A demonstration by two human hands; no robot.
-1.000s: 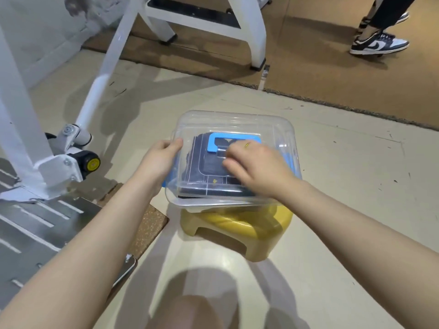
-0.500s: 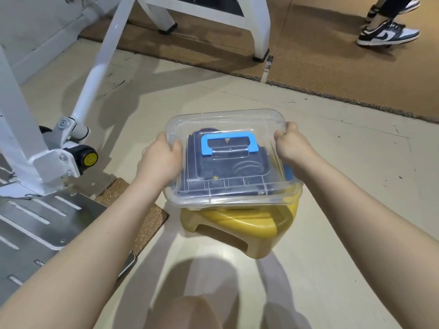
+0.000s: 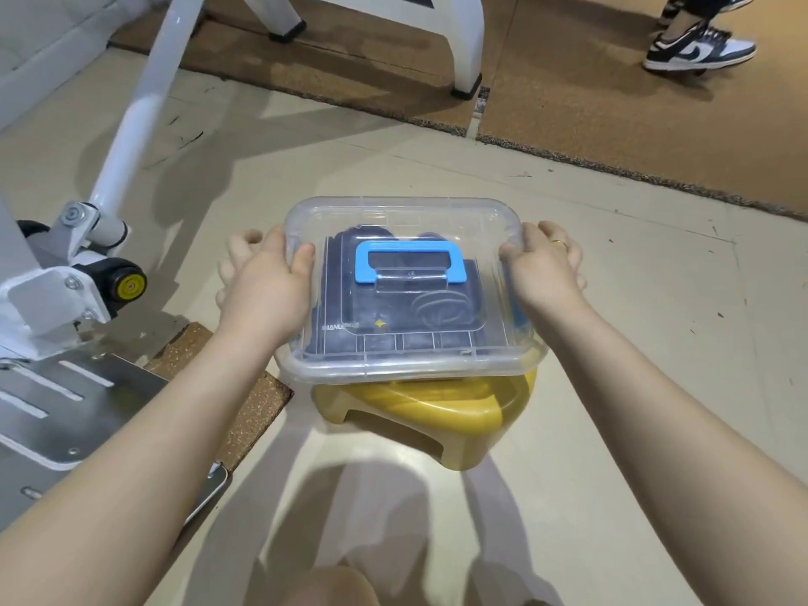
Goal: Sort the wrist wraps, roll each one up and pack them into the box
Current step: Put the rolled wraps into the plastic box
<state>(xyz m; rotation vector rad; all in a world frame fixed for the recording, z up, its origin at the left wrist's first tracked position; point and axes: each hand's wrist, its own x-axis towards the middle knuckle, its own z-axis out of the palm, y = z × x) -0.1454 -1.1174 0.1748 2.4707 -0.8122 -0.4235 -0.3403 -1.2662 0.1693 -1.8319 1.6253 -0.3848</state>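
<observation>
A clear plastic box point(image 3: 406, 356) with its lid on and a blue handle point(image 3: 409, 261) sits on a small yellow stool point(image 3: 437, 413). Dark rolled wrist wraps point(image 3: 419, 312) show through the lid. My left hand point(image 3: 266, 286) grips the box's left side, thumb on the lid and fingers curled below the rim. On the opposite side my right hand point(image 3: 542, 269) grips the right edge the same way; a ring is on one finger.
A white gym machine frame point(image 3: 127, 124) with a metal foot plate point(image 3: 65, 413) stands at the left. A brown carpet point(image 3: 612, 102) lies beyond the tiled floor. Another person's sneakers point(image 3: 699, 50) are at the top right. A cork pad point(image 3: 245, 413) lies by the stool.
My right hand left the top of the lid and went to the box's right edge. Both hands now grip the box's sides, the left thumb further onto the lid.
</observation>
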